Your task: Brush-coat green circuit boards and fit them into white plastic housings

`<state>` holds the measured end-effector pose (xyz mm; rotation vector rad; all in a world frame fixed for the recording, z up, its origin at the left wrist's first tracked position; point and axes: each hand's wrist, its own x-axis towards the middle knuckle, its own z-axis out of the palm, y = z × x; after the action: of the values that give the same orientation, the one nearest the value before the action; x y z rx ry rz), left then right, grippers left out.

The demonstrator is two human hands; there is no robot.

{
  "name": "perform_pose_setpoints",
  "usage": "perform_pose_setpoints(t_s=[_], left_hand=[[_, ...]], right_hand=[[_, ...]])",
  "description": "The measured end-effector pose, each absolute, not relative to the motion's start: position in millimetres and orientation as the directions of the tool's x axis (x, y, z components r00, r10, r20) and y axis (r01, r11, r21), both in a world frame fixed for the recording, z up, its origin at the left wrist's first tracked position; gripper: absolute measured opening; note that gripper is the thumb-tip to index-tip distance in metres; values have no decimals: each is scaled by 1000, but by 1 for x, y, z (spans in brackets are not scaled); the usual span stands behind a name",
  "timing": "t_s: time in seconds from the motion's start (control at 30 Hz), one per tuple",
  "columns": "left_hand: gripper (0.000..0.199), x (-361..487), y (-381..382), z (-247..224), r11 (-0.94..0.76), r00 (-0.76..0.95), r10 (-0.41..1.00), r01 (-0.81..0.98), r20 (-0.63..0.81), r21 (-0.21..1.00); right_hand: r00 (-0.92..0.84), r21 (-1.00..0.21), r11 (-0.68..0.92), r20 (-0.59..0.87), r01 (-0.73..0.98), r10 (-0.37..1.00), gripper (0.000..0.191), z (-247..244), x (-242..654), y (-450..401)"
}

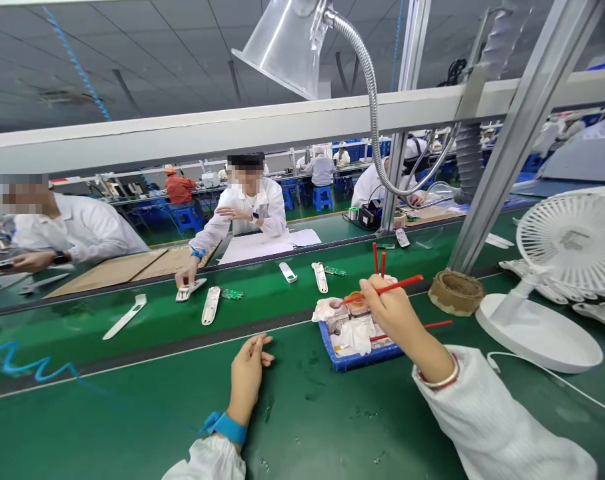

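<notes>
My right hand (390, 310) is closed in a pinch on a thin red stick (405, 283). The stick slants across a blue tray (352, 362), its lower end by a small orange-stained cup (355, 303). Crumpled white tissue (352, 333) fills much of the tray, and more red sticks (376, 257) stand or lie in it. My left hand (247, 370), with a blue wrist strap, rests on the green table near the belt's edge. Its fingers are loosely bent and apart, holding nothing. On the belt beyond lie white plastic housings (211, 307) and green circuit boards (232, 294).
Across the belt (257, 300), a co-worker's hand (186, 275) touches a white part. At right stand a brown tape roll (456, 293), a white fan (537, 327) with its cable and a metal post (512, 147). A lamp (287, 50) hangs overhead.
</notes>
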<state>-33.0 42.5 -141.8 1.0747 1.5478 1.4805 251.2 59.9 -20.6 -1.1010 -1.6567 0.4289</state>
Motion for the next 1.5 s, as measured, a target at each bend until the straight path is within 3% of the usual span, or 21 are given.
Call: perform_pose_setpoints(t_s=[0.23,0.53,0.77,1.3,1.5], left_hand=[[53,-32,45,-140,34,-341,940,38,-19,999],[25,-33,48,-147,52,-303,953,69,-29,996],[24,-36,49,-148,50,-265,964,122,-15,991],[21,-37,49,-152,32,-194,981,147,-3,989],[21,-38,49,-153,27,-175,985,143,-2,989]], right_hand=[[-170,-596,533,556,601,813,35,-12,250,59],[-163,-540,469,518,698,840,35,-6,248,57],[-227,-533,436,413,725,882,31,-18,213,90],[-91,-507,449,583,736,807,36,7,242,56],[-166,-442,494,597,748,785,37,11,243,54]])
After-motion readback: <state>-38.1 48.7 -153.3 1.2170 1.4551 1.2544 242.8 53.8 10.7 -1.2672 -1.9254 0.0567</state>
